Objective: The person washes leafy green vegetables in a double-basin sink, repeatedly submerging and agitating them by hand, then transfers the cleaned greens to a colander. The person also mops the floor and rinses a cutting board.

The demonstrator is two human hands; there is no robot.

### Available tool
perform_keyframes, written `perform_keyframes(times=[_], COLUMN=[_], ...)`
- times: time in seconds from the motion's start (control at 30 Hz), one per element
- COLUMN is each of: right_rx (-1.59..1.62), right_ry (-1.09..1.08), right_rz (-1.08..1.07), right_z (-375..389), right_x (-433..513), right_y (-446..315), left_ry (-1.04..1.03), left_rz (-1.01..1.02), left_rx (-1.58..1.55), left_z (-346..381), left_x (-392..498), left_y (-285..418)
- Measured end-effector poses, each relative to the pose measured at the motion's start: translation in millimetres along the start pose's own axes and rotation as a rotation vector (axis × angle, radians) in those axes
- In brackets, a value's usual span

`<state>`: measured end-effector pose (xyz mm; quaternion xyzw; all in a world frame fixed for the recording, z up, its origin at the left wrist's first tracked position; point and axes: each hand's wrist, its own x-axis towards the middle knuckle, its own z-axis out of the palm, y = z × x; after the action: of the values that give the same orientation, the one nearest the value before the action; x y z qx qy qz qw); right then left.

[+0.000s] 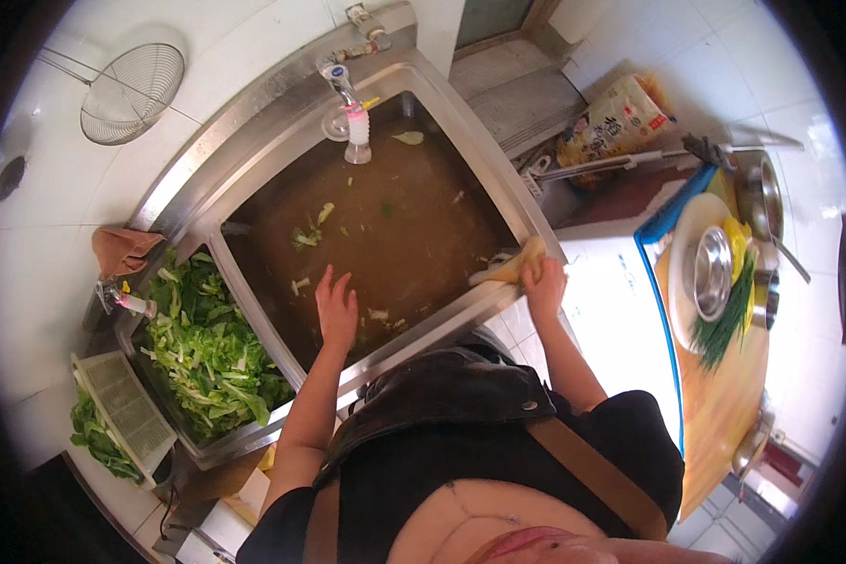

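A steel double sink (490,148) lies before me. Brown water fills its large basin, with leaf scraps (309,238) floating on it. Above this water my left hand (337,310) is held with its fingers apart and nothing in them. My right hand (544,282) grips a wet, yellowish cloth (511,269) at the basin's near right corner; part of the cloth hangs over the inner edge. Chopped leafy greens (215,352) fill the smaller left basin. A chrome faucet with a white flexible nozzle (358,134) reaches over the large basin.
A wire strainer (132,94) hangs on the tiled wall. A brown cloth (123,250) lies by the second faucet (130,302). At the left stands a plastic basket (123,409) beside more greens. On the right, a wooden worktop (722,409) holds a steel bowl (713,271) and thin green stalks (726,335).
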<state>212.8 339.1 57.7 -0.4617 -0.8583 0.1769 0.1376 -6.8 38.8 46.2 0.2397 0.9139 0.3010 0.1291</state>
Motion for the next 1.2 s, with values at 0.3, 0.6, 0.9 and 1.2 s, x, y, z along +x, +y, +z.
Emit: perform_keyframes(times=[0.3,0.6,0.9,1.2], right_rx=[-0.032,0.053,0.448,0.729], right_ry=[0.329,0.309,0.045,-0.306], right_rz=[-0.249,-0.481,-0.955,-1.023], right_z=[89,178,253,234], right_x=[170,317,229,116], right_y=[-78,-235,-324,-430], left_ry=[0.154,0.226,0.536,0.974], left_rz=[0.301,0.365,-0.032,-0.471], left_rx=[0.058,0.537,-0.275,-0.121], left_z=[-7,15,-52,-141], left_x=[151,296,214,191], left_y=[22,47,-24,-151])
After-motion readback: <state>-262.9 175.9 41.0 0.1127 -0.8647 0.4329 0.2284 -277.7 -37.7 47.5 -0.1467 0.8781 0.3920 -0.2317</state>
